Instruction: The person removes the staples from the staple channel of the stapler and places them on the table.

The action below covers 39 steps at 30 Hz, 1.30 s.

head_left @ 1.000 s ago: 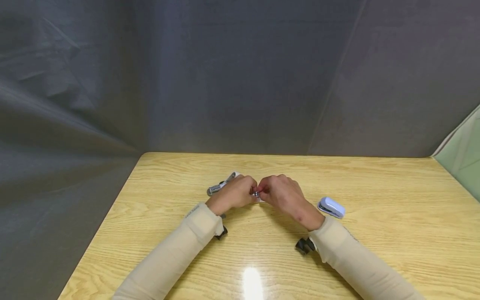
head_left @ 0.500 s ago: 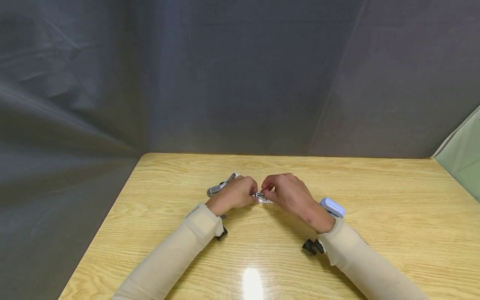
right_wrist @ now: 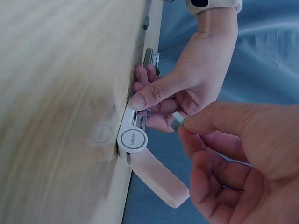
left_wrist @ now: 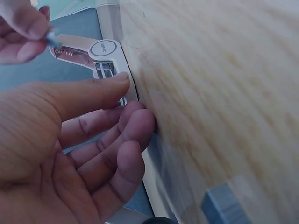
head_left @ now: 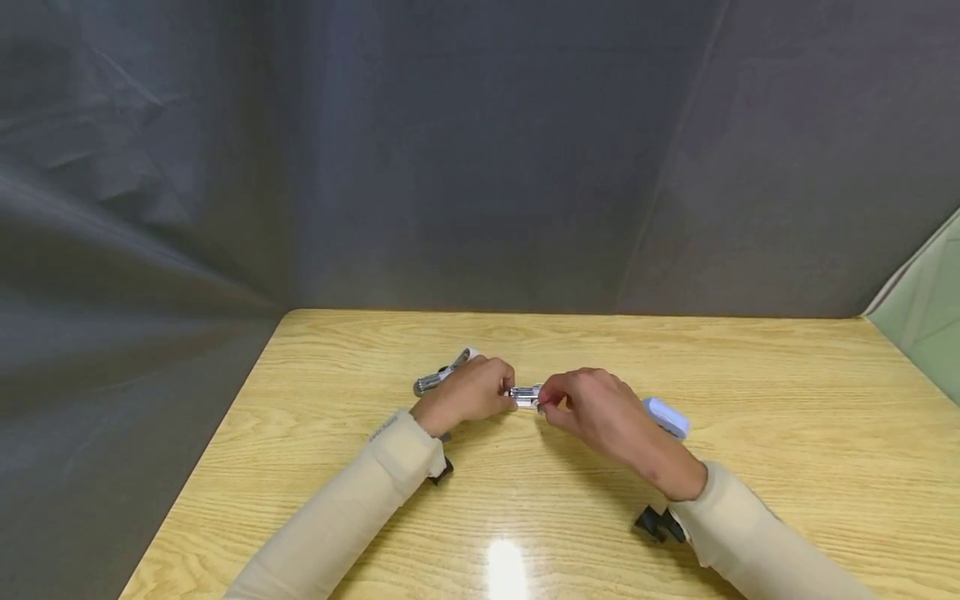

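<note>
Between the two hands lies an opened stapler (right_wrist: 134,139), with a white base, a pinkish swung-out arm (right_wrist: 159,179) and a round logo disc (left_wrist: 103,48). Its shiny metal rail (head_left: 525,395) shows in the head view. My left hand (head_left: 471,389) pinches the base's far end between thumb and fingers, low over the wood. Just right of the stapler, my right hand (head_left: 600,412) pinches a small silver strip of staples (right_wrist: 177,122) between thumb and index finger, held apart from the rail. In the left wrist view the strip (left_wrist: 52,38) appears near the swung-out arm.
A light-blue stapler (head_left: 666,417) lies on the table right of and partly behind my right hand. Left of my left hand lies a grey and white elongated item (head_left: 442,375), partly covered. A dark curtain (head_left: 487,167) stands behind the wooden table (head_left: 337,508).
My right hand has drawn away from the left hand, rightward and slightly nearer to me, exposing more of the stapler's metal rail. The left hand has stayed in place.
</note>
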Available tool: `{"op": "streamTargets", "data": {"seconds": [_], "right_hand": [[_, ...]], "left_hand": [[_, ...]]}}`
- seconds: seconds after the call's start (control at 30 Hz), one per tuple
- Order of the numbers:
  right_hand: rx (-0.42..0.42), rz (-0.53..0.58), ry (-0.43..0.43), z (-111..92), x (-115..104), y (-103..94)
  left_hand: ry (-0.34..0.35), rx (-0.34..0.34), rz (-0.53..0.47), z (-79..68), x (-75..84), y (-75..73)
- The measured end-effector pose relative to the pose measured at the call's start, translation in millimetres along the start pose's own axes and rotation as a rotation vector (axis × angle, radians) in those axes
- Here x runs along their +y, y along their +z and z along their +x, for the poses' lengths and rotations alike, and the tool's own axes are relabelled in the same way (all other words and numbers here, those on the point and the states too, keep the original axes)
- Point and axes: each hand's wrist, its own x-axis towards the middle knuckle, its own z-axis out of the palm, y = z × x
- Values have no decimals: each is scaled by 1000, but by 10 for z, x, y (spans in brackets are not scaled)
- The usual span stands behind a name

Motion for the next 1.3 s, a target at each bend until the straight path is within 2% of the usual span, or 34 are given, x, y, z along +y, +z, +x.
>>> {"op": "streamTargets", "data": {"seconds": [0.53, 0.93, 1.3], "right_hand": [[-60, -44, -34, -182, -11, 76], [-87, -51, -100, -189, -2, 166], [-147, -106, -15, -207, -17, 179]], "left_hand": [[-5, 3, -1, -17, -10, 23], [-14, 19, 19, 2, 15, 23], [-42, 14, 27, -12, 27, 23]]}}
